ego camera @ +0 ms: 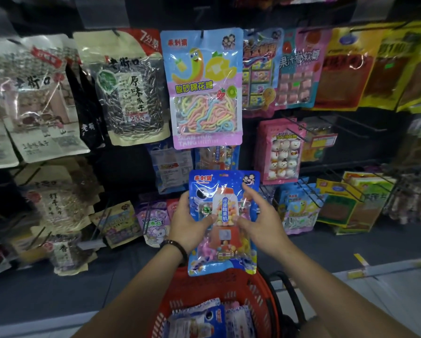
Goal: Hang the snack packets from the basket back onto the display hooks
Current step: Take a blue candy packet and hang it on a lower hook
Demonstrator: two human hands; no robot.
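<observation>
I hold a blue candy-machine snack packet [225,191] upright in front of the display, above the red basket [231,284]. My left hand [188,222] grips its left edge with the thumb on the front. My right hand [260,219] grips its right edge the same way. The packet's hang hole at the top sits just below a matching blue packet [216,157] hanging on the rack. More blue packets [204,320] lie inside the basket.
A large marshmallow-string packet [202,89] hangs above. Sunflower seed bags [131,93] fill the left hooks, and pink marshmallow packets [281,152] and yellow snack packs [346,206] the right. Bare black hooks [351,125] stick out at right. A grey shelf ledge [58,289] runs below.
</observation>
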